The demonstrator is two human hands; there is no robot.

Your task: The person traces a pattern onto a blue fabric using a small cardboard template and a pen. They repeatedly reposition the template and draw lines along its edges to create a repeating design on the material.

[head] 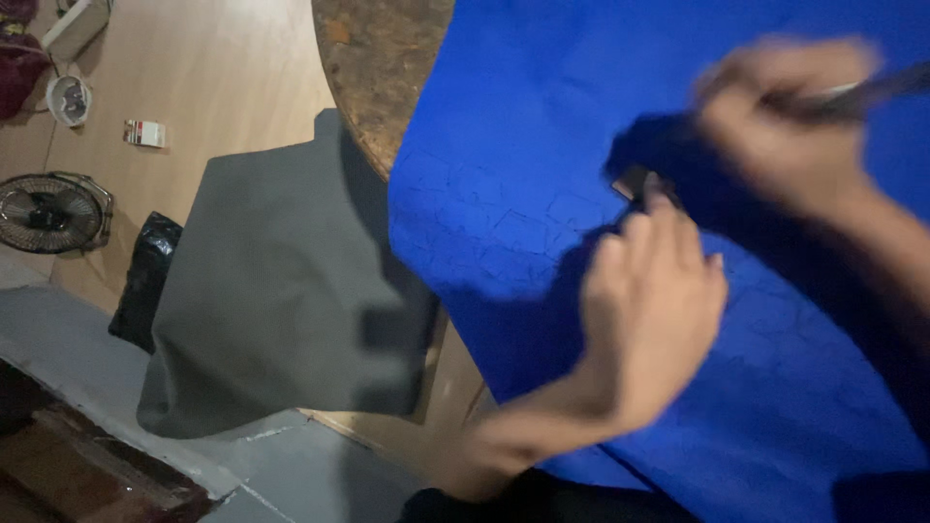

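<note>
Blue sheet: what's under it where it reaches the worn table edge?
The blue sheet lies over a worn brown tabletop, bare only at its upper-left edge. A grey sheet hangs beside it. Anything else underneath is covered.

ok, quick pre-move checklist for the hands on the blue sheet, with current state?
1. Blue sheet lies spread on the round table: ok, though its surface shows creases.
2. Left hand presses on the sheet: ok, palm down by a small dark object at its fingertips.
3. What that small object is: cannot tell, blurred and partly in shadow.
4. Right hand grips a thin pen-like tool: ok, fingers closed round it.
5. Tool tip touching the sheet: cannot tell, motion blur.
6. Grey sheet hanging off the table edge stays apart from the hands: ok.
</note>
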